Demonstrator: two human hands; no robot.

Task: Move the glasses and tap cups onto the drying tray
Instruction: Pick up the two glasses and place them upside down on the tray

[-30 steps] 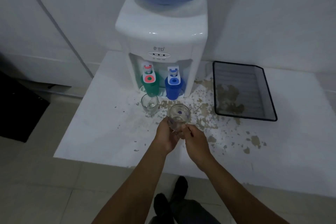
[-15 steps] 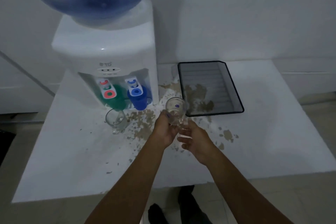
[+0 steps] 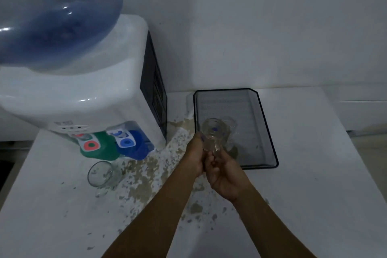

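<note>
Both my hands hold a clear glass (image 3: 213, 134) with a small blue mark, tilted, over the near left corner of the black mesh drying tray (image 3: 266, 128). My left hand (image 3: 195, 156) wraps its left side and my right hand (image 3: 225, 170) grips it from below. A second clear glass (image 3: 100, 174) stands on the white table in front of the dispenser. A green cup (image 3: 98, 148) and a blue cup (image 3: 134, 146) sit under the dispenser's two taps.
The white water dispenser (image 3: 88, 98) with its big blue bottle (image 3: 52, 16) fills the left. The table top (image 3: 314, 184) has brown patches of peeled paint between the dispenser and the tray. A white wall stands right behind the tray.
My hands have carried the glass to the right, from in front of the taps to above the tray's near left corner. The view has swung right with them.
</note>
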